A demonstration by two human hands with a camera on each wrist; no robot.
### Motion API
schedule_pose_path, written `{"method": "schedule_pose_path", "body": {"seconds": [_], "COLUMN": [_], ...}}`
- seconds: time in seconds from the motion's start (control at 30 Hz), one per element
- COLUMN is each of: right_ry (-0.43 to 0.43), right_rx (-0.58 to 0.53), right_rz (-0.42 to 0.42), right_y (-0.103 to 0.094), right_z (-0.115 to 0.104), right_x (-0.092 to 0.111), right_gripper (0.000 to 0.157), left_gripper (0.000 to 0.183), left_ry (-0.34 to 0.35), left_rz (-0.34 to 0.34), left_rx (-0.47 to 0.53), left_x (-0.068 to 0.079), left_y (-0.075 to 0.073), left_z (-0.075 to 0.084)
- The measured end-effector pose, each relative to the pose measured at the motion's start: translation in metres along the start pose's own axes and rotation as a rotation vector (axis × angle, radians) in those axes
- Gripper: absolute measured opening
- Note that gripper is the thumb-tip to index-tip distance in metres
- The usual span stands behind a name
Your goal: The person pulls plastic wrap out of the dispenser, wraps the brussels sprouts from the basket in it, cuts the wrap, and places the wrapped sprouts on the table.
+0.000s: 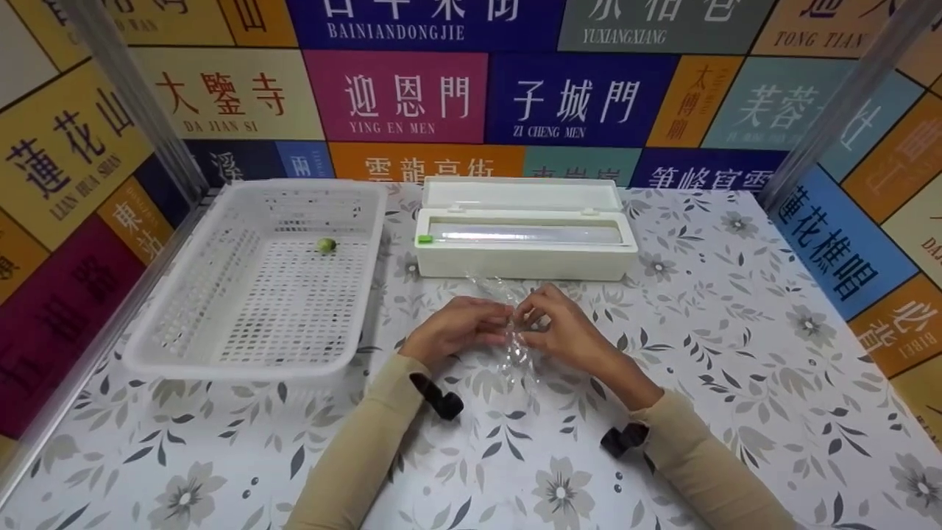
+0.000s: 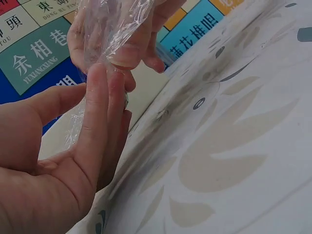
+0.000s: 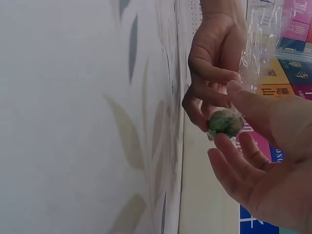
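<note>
Both hands meet in front of the white cling film box (image 1: 526, 261), with crumpled clear cling film (image 1: 519, 353) between them. Wrapped in the film is a small round green fruit (image 3: 225, 123), seen best in the right wrist view and mostly hidden by fingers in the other two. My left hand (image 1: 460, 327) holds the wrapped fruit with its fingers at one side. From the other side, my right hand (image 1: 570, 331) pinches the film, thumb close to the left fingertips, other fingers under the fruit. Loose film stands up beyond the fingers in the left wrist view.
At left stands a white perforated basket (image 1: 246, 372) with one small green fruit (image 1: 327, 245) inside. The box's lid (image 1: 522, 193) is up, showing the film roll (image 1: 526, 234) and a green slider (image 1: 425, 239). Sign-patterned walls border the floral tabletop (image 1: 736, 353).
</note>
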State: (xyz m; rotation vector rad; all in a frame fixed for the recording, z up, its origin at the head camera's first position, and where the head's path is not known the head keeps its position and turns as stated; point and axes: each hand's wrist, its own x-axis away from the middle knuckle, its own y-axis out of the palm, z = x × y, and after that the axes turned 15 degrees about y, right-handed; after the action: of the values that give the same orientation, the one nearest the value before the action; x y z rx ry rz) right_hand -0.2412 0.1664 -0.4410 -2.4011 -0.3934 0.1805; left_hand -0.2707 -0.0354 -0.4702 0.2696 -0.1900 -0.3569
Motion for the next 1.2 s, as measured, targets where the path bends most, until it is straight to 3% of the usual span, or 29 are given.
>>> {"method": "schedule_pose_path", "body": {"seconds": [0.13,0.33,0.6,0.83,1.03,1.2], "right_ry": [0.042,0.117,0.380,0.581,0.588,0.580], "right_rx": [-0.023,-0.098,-0.113,-0.293,-0.335,-0.331], "right_rz": [0.030,0.000,-0.014,-0.084,-0.109,-0.152], "right_y": [0.001,0.000,-0.001,-0.002,-0.005,-0.005], "right_z": [0.002,0.006,0.004,0.001,0.000,0.002], "right_x": [-0.002,-0.003,-0.003,-0.010,-0.017,-0.022], "right_gripper": [0.012,0.008,0.028,0.032,0.034,0.033], "left_gripper": [0.035,0.036,0.031,0.033,0.035,0.032], "left_ry": [0.001,0.000,-0.020,-0.019,0.027,0.077], "left_rz": [-0.002,-0.006,-0.057,-0.104,-0.127,-0.169], "left_rx": [-0.013,-0.022,-0.033,-0.077,-0.082,-0.302], "left_x": [0.000,0.000,0.002,0.004,0.003,0.007], "left_y": [0.001,-0.001,-0.004,-0.007,-0.011,-0.013], "left_z": [0.001,0.000,0.000,-0.001,0.004,0.007]}}
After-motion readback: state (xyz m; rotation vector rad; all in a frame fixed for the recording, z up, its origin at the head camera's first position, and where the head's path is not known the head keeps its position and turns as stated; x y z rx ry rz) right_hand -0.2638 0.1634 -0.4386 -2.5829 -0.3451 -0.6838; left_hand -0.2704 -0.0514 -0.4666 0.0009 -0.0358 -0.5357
